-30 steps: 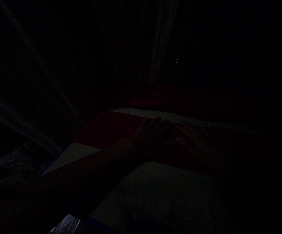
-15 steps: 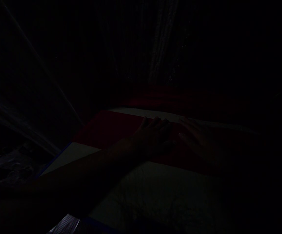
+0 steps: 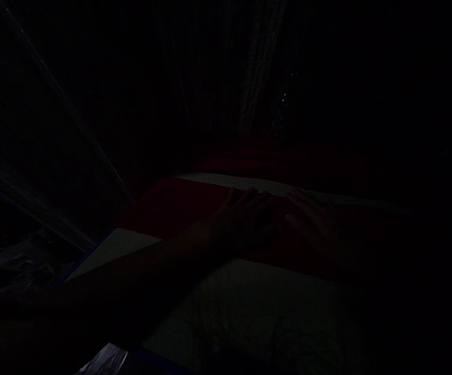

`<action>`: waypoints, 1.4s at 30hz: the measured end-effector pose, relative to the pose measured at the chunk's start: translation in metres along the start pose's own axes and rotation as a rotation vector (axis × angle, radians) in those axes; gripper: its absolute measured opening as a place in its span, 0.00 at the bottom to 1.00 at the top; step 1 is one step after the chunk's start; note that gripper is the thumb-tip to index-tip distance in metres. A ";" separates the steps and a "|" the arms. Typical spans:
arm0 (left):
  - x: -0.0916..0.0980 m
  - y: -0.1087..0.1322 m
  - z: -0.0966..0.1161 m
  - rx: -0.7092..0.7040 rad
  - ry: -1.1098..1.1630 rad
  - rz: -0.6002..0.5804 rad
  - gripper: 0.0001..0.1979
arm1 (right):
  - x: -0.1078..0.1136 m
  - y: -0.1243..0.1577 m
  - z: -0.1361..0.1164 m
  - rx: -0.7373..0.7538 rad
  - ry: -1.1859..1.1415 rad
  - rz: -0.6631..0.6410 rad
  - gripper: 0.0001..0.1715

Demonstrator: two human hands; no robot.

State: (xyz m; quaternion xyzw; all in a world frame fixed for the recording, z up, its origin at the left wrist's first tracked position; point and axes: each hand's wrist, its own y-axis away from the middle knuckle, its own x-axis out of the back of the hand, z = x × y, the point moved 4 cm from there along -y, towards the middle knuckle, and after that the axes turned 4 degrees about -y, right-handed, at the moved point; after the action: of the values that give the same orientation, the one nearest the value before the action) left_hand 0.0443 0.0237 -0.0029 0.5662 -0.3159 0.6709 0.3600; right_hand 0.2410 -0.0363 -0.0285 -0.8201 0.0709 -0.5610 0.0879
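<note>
Left hand (image 3: 245,216): flat, fingers spread wide, pressing on red sheet (image 3: 171,205).
Right hand (image 3: 312,225): flat, holding nothing, just beside it.
Pale surface (image 3: 257,304): under sheet.

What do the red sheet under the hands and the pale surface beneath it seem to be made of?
Red sheet: likely paper or thin fabric, matte; it lies flat with straight edges under the left hand and right hand. Pale surface: perhaps cloth or padding, matte, faintly mottled. The darkness leaves both open.
</note>
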 end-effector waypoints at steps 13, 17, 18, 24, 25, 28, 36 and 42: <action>0.002 0.000 0.002 0.009 -0.003 -0.007 0.41 | 0.002 -0.002 0.000 0.018 0.030 -0.021 0.44; 0.000 -0.001 0.001 0.009 -0.014 -0.016 0.41 | 0.004 -0.002 -0.001 0.050 0.033 0.053 0.43; 0.000 -0.001 0.001 0.010 -0.015 -0.017 0.41 | 0.004 -0.002 -0.001 0.063 0.033 0.071 0.43; 0.000 -0.001 0.000 0.012 0.004 -0.016 0.41 | 0.000 -0.002 -0.002 0.035 0.014 -0.010 0.45; 0.000 -0.001 0.000 0.010 -0.001 -0.010 0.41 | 0.002 -0.002 -0.002 0.040 0.010 0.016 0.44; 0.001 -0.001 0.001 0.011 -0.003 -0.010 0.41 | 0.002 -0.001 -0.003 0.036 0.005 0.012 0.45; 0.002 0.000 0.003 0.018 -0.017 -0.013 0.40 | 0.003 0.000 -0.005 0.026 -0.003 0.006 0.45; 0.003 0.000 0.003 0.020 -0.015 -0.021 0.41 | 0.003 -0.001 -0.004 0.036 0.004 0.044 0.43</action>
State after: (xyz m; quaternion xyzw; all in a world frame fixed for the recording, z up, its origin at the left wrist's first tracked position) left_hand 0.0460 0.0217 0.0001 0.5781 -0.3058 0.6659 0.3590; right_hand 0.2387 -0.0363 -0.0246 -0.8156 0.0790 -0.5615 0.1151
